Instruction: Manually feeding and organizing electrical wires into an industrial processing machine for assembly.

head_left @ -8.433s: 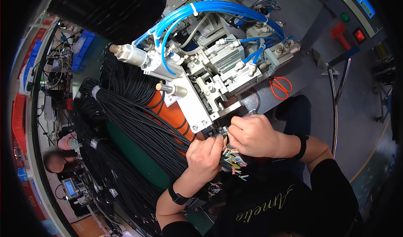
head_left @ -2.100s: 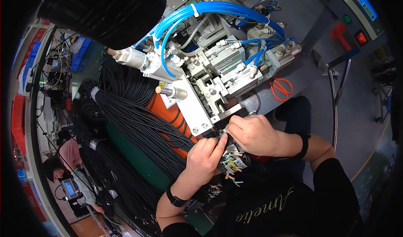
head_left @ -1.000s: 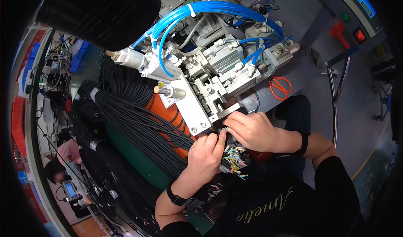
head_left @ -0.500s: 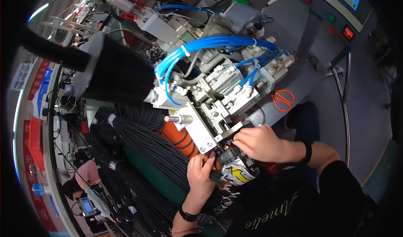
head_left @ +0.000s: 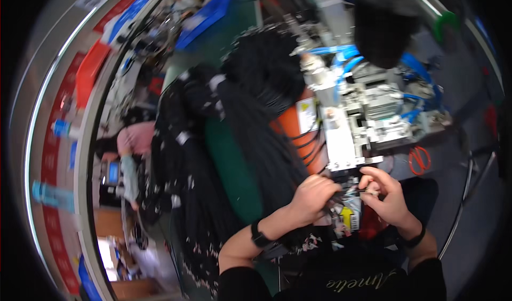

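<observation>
At the front of a metal bench machine (head_left: 341, 141), both my hands work close together. My left hand (head_left: 312, 199) is closed, its fingers curled near the ends of black cables; whatever lies in them is hidden. To its right, my right hand (head_left: 389, 199) bends thumb and fingers toward each other around something small and pale, too blurred to name. Between and just below the hands sits a silver-wrapped part with a yellow arrow label (head_left: 346, 218). Long bundles of black cable (head_left: 261, 130) run down beside my left forearm.
Scissors with red handles (head_left: 420, 160) lie right of the machine. A dark cylinder (head_left: 384, 29) hangs over its blue hoses (head_left: 410, 66). Cables cover much of a green mat (head_left: 229, 167). A blue tray (head_left: 205, 21) lies beyond, and a person in pink (head_left: 137, 138) sits at left.
The view has swung left, so the machine appears farther right. My right hand has drawn back from the machine's front and bends around something small. My left hand has come off the plate's lower corner.
</observation>
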Demonstrator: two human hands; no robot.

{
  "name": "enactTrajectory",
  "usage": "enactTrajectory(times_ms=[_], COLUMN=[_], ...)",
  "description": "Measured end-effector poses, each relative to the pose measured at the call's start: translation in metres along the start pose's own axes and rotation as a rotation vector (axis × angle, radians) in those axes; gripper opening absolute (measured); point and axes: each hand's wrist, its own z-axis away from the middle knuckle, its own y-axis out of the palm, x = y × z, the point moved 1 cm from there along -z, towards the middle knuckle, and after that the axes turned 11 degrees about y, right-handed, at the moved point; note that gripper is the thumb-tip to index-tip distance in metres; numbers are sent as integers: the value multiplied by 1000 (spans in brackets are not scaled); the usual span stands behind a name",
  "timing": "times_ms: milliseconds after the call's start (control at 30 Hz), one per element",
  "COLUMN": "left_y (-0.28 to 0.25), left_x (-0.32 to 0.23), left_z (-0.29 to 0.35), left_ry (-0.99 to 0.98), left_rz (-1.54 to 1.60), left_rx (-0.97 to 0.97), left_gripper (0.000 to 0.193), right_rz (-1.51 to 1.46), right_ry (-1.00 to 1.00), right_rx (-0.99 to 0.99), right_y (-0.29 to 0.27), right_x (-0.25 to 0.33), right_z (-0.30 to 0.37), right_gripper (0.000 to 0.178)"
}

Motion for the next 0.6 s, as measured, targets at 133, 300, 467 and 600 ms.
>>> enactTrajectory(times_ms=[133, 300, 467, 600], left_y=[7, 19, 27, 13], left_x=[-12, -14, -8, -11], left_z=[-11, -13, -17, -16], left_ry=[18, -65, -56, -143], left_rz=[-19, -19, 58, -10], left_rx=[20, -39, -51, -56], left_gripper=[21, 27, 45, 27], right_rz=[-175, -138, -55, -220], right_ry=[87, 104, 65, 139], right_rx=[-32, -66, -102, -36], right_y=[3, -7, -5, 5], right_x=[0, -19, -20, -16], right_z=[6, 2, 8, -6], right_gripper=[20, 13, 14, 22])
